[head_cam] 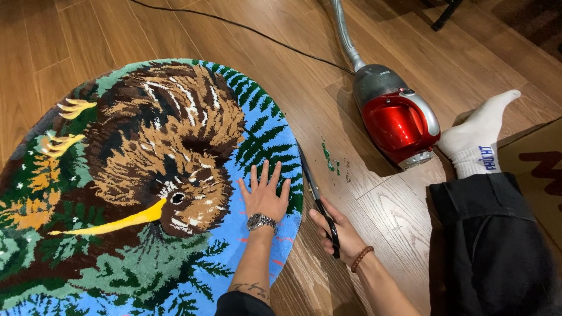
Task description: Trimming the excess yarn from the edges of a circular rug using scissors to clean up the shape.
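Observation:
A round tufted rug (146, 175) showing a brown bird with a yellow beak among green ferns lies on the wooden floor. My left hand (264, 196) rests flat on the rug's right part, fingers spread, a metal watch on its wrist. My right hand (339, 234), with a bead bracelet, grips black-handled scissors (316, 196). Their blades lie along the rug's right edge, pointing away from me.
A red and grey canister vacuum (395, 114) with a grey hose (345, 35) stands to the right. A black cable (246, 29) crosses the floor. Green yarn trimmings (329, 158) lie beside the rug. My black-trousered leg (492, 234) and white sock (477, 137) stretch out right.

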